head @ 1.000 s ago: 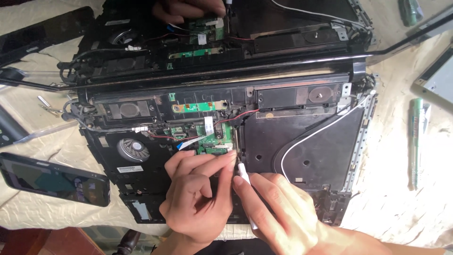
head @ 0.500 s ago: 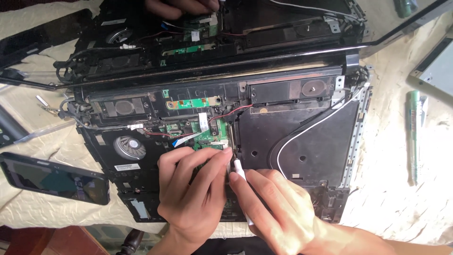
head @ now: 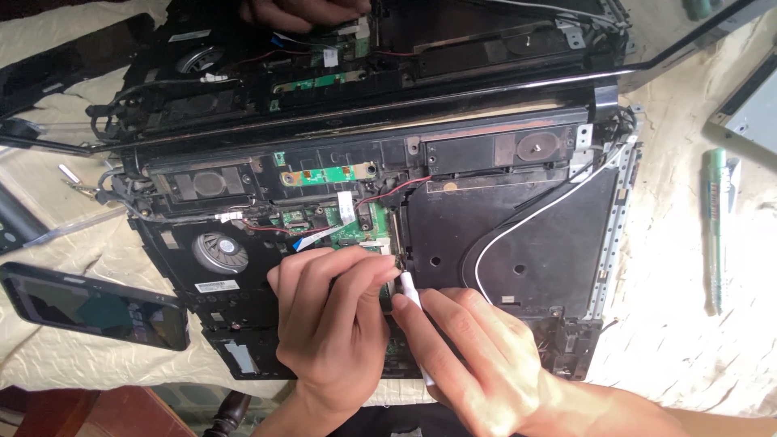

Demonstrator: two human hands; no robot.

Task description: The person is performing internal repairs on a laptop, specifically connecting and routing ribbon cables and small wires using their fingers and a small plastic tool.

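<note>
Right now my left hand (head: 332,324) pinches down on the green circuit board (head: 356,235) in the opened laptop (head: 518,235) to steady it, while my right hand (head: 477,356) grips a white tool (head: 410,290), tip at the board's edge.

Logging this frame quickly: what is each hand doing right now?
Left hand: fingers curled, fingertips pressing on the green circuit board.
Right hand: closed on a thin white tool.

Two opened laptop chassis (head: 502,235) (head: 340,73), two cooling fans (head: 220,252) (head: 197,59), one phone (head: 93,306), one green pen (head: 715,226).
</note>
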